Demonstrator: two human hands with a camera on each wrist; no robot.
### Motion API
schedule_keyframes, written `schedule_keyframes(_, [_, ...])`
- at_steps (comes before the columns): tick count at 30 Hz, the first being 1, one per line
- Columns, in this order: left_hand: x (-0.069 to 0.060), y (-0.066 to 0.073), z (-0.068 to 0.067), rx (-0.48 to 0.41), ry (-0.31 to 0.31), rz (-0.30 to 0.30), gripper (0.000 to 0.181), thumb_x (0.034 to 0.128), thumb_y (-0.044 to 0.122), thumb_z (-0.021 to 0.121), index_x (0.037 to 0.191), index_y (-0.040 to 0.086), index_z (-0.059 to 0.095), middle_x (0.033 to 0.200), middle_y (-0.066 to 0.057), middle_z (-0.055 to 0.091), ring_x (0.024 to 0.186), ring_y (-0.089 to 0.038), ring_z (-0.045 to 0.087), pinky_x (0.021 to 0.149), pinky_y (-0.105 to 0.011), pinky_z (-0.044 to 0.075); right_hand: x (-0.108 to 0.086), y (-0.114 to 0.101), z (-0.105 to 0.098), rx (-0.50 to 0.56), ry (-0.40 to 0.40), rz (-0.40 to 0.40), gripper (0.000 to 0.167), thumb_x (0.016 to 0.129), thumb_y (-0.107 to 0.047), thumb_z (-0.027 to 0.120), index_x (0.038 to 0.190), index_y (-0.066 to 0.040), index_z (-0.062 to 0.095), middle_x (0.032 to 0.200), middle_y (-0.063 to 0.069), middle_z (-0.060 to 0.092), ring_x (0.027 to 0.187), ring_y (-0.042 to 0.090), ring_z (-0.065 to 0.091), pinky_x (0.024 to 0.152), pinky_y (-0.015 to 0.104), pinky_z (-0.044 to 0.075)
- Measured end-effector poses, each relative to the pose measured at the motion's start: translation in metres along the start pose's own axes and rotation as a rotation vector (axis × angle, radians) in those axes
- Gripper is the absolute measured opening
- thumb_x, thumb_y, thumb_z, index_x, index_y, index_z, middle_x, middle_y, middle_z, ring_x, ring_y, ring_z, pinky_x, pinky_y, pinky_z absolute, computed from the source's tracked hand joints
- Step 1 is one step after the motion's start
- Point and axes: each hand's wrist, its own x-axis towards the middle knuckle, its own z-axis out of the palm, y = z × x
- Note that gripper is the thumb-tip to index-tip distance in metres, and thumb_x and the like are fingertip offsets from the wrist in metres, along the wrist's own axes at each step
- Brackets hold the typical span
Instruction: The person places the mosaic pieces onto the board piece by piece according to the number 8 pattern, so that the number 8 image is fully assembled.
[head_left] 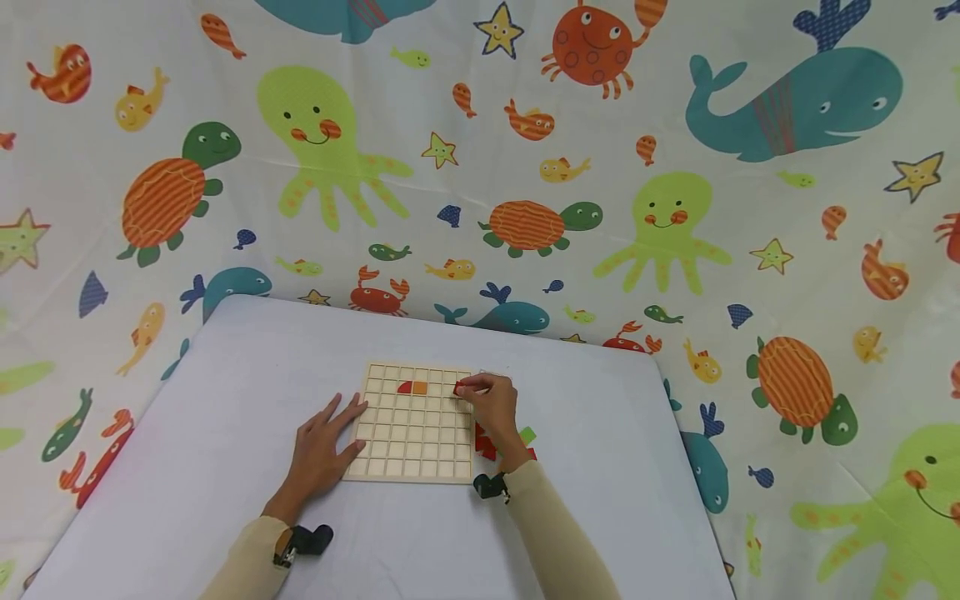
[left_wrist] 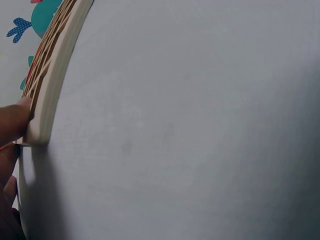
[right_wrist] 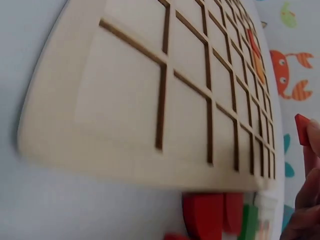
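The left wrist view's edge cuts off the left grip (left_wrist: 11, 127) and most of the board (left_wrist: 54, 75); the right's, the right grip (right_wrist: 306, 192) and a blurred red piece (right_wrist: 175, 237).

White tabletop (head_left: 615, 442) supporting a pale wooden grid board (head_left: 412, 433), which lies flat near its middle. Red pieces (head_left: 487, 450) and a green piece (head_left: 528, 435) lie directly on the white surface, just beside the board's right edge.

No text, label, brand, number or sign can be read.
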Motion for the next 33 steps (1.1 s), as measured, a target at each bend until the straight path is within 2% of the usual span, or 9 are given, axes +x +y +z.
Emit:
schedule_keyframes(3, [0.0, -0.001, 0.0, -0.002, -0.007, -0.008, 0.068, 0.0923, 0.013, 0.078, 0.155, 0.011, 0.054, 0.167, -0.017, 0.045, 0.158, -0.049, 0.03, 0.115, -0.072, 0.025, 0.003, -0.001, 0.014, -0.022, -0.006, -0.01, 0.006, 0.091, -0.023, 0.086, 0.094, -0.019, 0.085, 0.088, 0.0, 0.075, 0.078, 0.014, 0.062, 0.065, 0.027, 0.05])
schedule_keyframes(8, [0.0, -0.002, 0.0, -0.003, -0.01, -0.014, 0.068, 0.0922, 0.013, 0.079, 0.155, 0.011, 0.054, 0.167, -0.018, 0.044, 0.158, -0.049, 0.03, 0.115, -0.072, 0.025, 0.009, -0.001, 0.03, -0.098, -0.02, -0.065, 0.005, 0.091, -0.025, 0.085, 0.092, -0.02, 0.085, 0.085, -0.004, 0.076, 0.084, 0.013, 0.064, 0.073, 0.03, 0.051])
schedule_keyframes(12, [-0.001, 0.001, -0.001, -0.005, 0.012, 0.0, 0.067, 0.0907, 0.011, 0.079, 0.153, 0.01, 0.055, 0.164, -0.02, 0.047, 0.155, -0.051, 0.033, 0.113, -0.072, 0.027, 0.013, -0.002, 0.038, -0.151, -0.036, -0.086, 0.005, 0.091, -0.025, 0.086, 0.09, -0.02, 0.085, 0.084, -0.006, 0.078, 0.086, 0.012, 0.067, 0.071, 0.029, 0.052])
schedule_keyframes(14, [-0.002, 0.003, -0.001, -0.007, 0.021, 0.007, 0.067, 0.0904, 0.011, 0.08, 0.153, 0.009, 0.056, 0.164, -0.021, 0.048, 0.155, -0.052, 0.034, 0.112, -0.072, 0.027, 0.015, -0.002, 0.041, -0.174, -0.043, -0.086, 0.006, 0.091, -0.025, 0.086, 0.091, -0.019, 0.085, 0.084, -0.006, 0.078, 0.082, 0.011, 0.068, 0.069, 0.028, 0.052])
schedule_keyframes(18, [-0.003, 0.003, 0.0, -0.008, 0.021, 0.01, 0.067, 0.0905, 0.011, 0.08, 0.153, 0.009, 0.056, 0.164, -0.02, 0.047, 0.155, -0.051, 0.033, 0.113, -0.072, 0.027, 0.015, -0.005, 0.046, -0.226, -0.047, -0.093, 0.005, 0.092, -0.023, 0.085, 0.093, -0.019, 0.086, 0.085, -0.004, 0.079, 0.078, 0.011, 0.069, 0.067, 0.028, 0.053])
schedule_keyframes(25, [-0.003, 0.002, 0.001, -0.002, 0.061, 0.035, 0.066, 0.0885, 0.012, 0.08, 0.15, 0.009, 0.058, 0.161, -0.021, 0.051, 0.152, -0.051, 0.037, 0.11, -0.072, 0.029, 0.013, -0.009, 0.05, -0.263, -0.047, -0.106, 0.006, 0.093, -0.021, 0.083, 0.093, -0.016, 0.085, 0.084, -0.003, 0.079, 0.076, 0.012, 0.069, 0.065, 0.028, 0.052])
schedule_keyframes(33, [-0.002, 0.004, -0.002, 0.003, 0.034, 0.008, 0.067, 0.0892, 0.01, 0.081, 0.152, 0.01, 0.058, 0.163, -0.02, 0.049, 0.155, -0.05, 0.035, 0.112, -0.073, 0.029, 0.015, -0.009, 0.049, -0.253, -0.06, -0.138, 0.005, 0.091, -0.022, 0.085, 0.092, -0.017, 0.085, 0.084, -0.003, 0.079, 0.076, 0.011, 0.068, 0.065, 0.027, 0.052])
